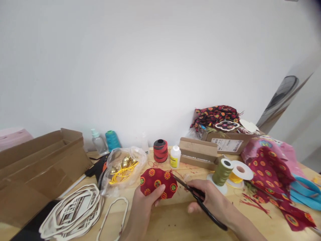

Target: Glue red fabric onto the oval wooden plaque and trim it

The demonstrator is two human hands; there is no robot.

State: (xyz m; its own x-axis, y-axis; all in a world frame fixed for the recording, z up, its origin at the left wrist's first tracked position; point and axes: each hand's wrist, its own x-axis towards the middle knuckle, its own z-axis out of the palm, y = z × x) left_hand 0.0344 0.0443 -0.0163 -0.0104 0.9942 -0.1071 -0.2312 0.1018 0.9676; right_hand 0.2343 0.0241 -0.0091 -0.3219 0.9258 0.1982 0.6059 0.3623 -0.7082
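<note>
A red patterned fabric piece (pixel 157 177), roughly round with several straight-cut edges, is pinched under the thumb of my left hand (pixel 146 202). My right hand (pixel 208 197) grips black-handled scissors (pixel 198 197). The scissor tips reach the upper right edge of the fabric piece; whether the blades are parted I cannot tell. Just behind the fabric stand a white bottle with a yellow label (pixel 175 157) and a spool of red thread (pixel 160 151).
At left are a cardboard box (pixel 45 167), stacked white frames (pixel 72 212), a single frame (pixel 112 217) and a plastic bag of gold bells (pixel 124 167). To the right lie an olive thread spool (pixel 222 172), a yellow spool (pixel 238 172), red patterned cloth (pixel 267 172) and blue ribbon (pixel 304 192).
</note>
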